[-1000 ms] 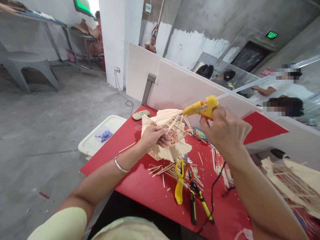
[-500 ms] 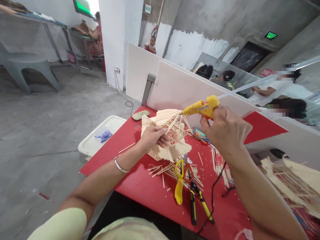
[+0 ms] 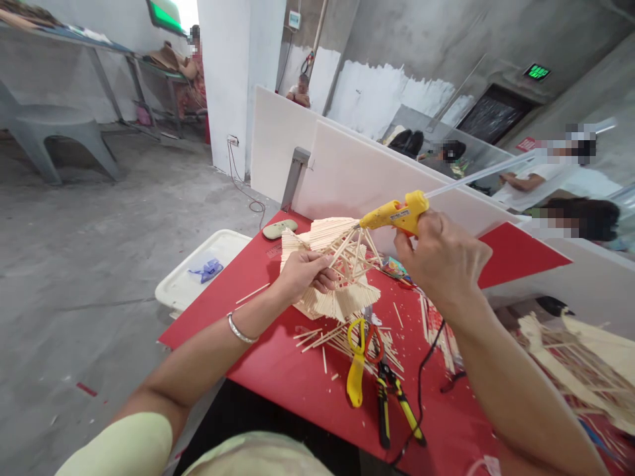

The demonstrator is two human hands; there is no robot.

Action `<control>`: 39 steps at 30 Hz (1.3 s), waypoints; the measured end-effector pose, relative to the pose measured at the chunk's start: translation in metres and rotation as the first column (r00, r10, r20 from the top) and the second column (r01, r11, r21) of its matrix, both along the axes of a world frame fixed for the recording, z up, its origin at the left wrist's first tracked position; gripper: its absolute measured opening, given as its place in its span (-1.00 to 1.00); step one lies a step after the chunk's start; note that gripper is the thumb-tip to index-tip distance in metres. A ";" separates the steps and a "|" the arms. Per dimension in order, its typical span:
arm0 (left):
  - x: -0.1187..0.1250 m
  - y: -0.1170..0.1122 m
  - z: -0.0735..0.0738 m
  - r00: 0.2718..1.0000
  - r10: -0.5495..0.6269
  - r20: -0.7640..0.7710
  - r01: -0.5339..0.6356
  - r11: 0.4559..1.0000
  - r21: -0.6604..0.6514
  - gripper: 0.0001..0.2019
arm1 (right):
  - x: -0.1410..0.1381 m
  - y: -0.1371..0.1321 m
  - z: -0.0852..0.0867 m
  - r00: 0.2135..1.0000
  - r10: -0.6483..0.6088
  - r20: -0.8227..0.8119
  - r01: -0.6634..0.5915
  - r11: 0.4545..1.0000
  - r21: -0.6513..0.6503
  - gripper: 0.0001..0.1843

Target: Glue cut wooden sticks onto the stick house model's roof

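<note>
My right hand (image 3: 441,254) is closed round the handle of a yellow glue gun (image 3: 391,216), a long clear glue stick (image 3: 481,175) running out of its back end. The gun's nozzle is at the top of a framework of thin wooden sticks (image 3: 354,254), though I cannot tell whether it touches. My left hand (image 3: 310,272) pinches a part of this stick model between thumb and fingers, at its near left side. Fanned rows of sticks (image 3: 342,301) spread out below and behind the framework.
On the red table (image 3: 278,357) lie yellow-handled scissors (image 3: 355,377), black-and-yellow pliers (image 3: 391,403), loose sticks (image 3: 322,340) and a greenish oval case (image 3: 279,229). A black cord (image 3: 421,370) crosses the right side. White partition boards (image 3: 357,165) stand behind; a white bin (image 3: 183,264) is at left.
The glue gun and my right hand have shifted slightly left, with the nozzle still at the framework's top. My left hand stays in place on the stick model.
</note>
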State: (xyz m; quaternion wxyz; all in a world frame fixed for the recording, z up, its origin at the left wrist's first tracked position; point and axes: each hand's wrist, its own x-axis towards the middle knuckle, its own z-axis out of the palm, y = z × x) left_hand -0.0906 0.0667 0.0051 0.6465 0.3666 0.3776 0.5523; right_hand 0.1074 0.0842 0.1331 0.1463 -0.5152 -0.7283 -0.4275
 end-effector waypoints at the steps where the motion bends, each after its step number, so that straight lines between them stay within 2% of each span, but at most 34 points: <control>1: 0.000 0.000 0.001 1.000 -0.001 -0.005 0.001 1.000 -0.002 -0.71 | 0.000 0.000 0.000 1.000 -0.003 0.001 0.003 1.000 0.005 -0.62; 13: 0.000 0.003 -0.005 1.000 -0.004 0.017 0.004 1.000 0.002 -0.70 | 0.003 0.000 0.000 1.000 0.012 -0.004 -0.012 1.000 -0.008 -0.67; 27: 0.000 0.002 -0.004 1.000 -0.006 0.006 0.006 1.000 0.007 -0.70 | 0.001 0.002 -0.001 0.999 0.036 0.030 -0.037 0.999 0.036 -0.64; 39: 0.001 0.004 -0.008 1.000 -0.003 0.024 0.002 1.000 0.030 -0.70 | 0.005 -0.002 -0.001 0.999 0.043 0.014 -0.043 0.999 -0.013 -0.64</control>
